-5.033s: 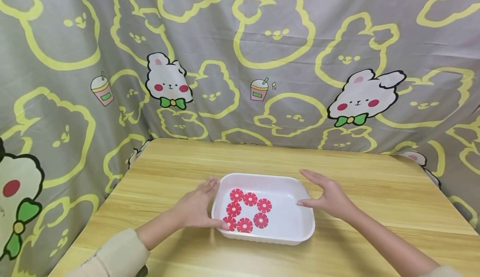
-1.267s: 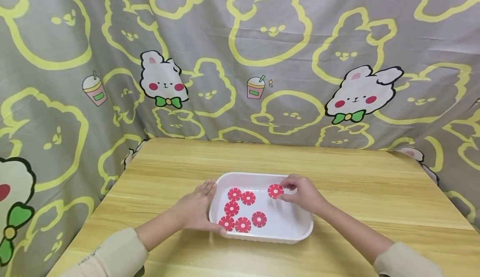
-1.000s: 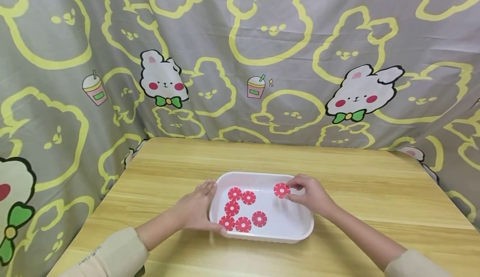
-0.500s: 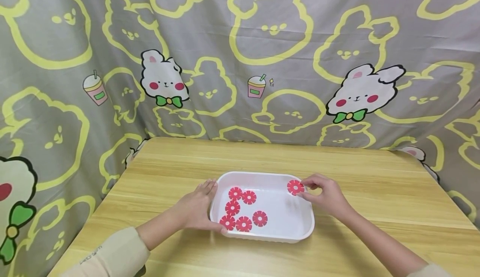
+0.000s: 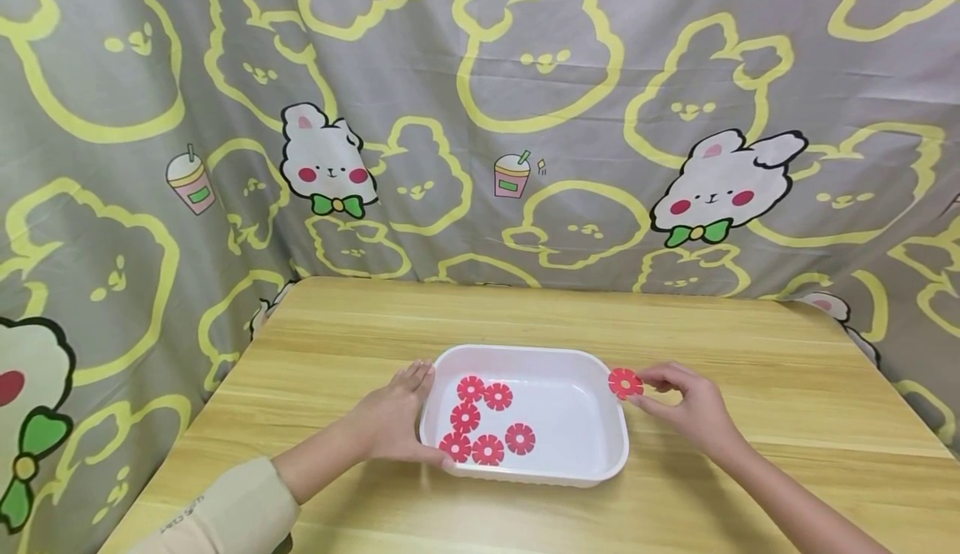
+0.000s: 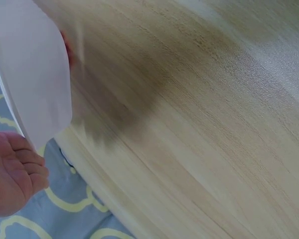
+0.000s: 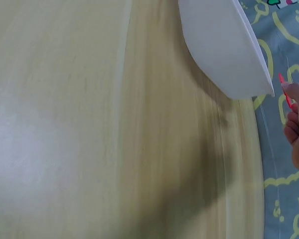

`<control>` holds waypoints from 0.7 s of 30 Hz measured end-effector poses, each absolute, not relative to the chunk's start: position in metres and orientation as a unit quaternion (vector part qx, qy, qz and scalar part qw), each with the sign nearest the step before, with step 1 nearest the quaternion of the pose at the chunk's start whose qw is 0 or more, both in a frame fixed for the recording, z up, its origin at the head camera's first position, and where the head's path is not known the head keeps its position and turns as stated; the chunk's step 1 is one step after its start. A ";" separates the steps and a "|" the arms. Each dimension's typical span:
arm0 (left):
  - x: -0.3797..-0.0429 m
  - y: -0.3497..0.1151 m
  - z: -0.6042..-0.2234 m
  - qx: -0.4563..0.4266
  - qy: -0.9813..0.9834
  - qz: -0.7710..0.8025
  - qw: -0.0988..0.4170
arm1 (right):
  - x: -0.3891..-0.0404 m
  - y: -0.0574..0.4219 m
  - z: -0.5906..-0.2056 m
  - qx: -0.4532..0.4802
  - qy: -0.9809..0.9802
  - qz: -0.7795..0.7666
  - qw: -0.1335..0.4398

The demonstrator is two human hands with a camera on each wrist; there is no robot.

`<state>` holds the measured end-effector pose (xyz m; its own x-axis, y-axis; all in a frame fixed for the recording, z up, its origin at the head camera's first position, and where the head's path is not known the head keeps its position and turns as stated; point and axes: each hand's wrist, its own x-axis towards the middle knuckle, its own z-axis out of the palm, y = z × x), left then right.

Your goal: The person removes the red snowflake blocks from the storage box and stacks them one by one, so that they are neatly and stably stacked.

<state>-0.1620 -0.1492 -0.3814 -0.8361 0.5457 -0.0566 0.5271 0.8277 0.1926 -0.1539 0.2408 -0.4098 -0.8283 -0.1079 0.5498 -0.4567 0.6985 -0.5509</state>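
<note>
My left hand (image 5: 396,414) holds the left end of a white plastic tray (image 5: 551,477), its thumb at the near corner and its fingers along the left side. My right hand (image 5: 693,408) pinches a red notched building disc (image 5: 626,383) with a round hole between thumb and fingertips. In the head view this disc overlaps the tray's right rim; in the right wrist view the pinched disc (image 7: 285,90) shows edge-on, apart from the tray's wall. Several matching red discs (image 5: 488,450) lie flat on the tray's floor, mostly toward its left side.
The tray stands on a wood-grain table (image 5: 360,321). Behind and at both sides of the table hangs a grey curtain (image 5: 420,54) with yellow outlines and rabbit prints.
My right hand has lifted one disc from the tray's group and carried it rightward to beyond the right rim. My left hand stays at the tray's left end.
</note>
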 end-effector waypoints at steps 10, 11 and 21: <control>-0.161 -0.149 -0.382 0.277 0.955 0.086 0.060 | -0.141 0.261 -0.418 0.137 -0.883 0.352 0.279; -0.161 -0.149 -0.382 0.276 0.955 0.086 0.059 | -0.140 0.263 -0.419 0.135 -0.883 0.351 0.280; -0.161 -0.149 -0.381 0.274 0.956 0.089 0.060 | -0.129 0.273 -0.435 0.086 -0.896 0.353 0.255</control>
<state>-0.1609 -0.1487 -0.3814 -0.8425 0.5346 -0.0668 0.5132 0.8341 0.2023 -0.1290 0.2734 -0.4354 -0.8547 0.0259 0.5185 -0.3346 0.7361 -0.5883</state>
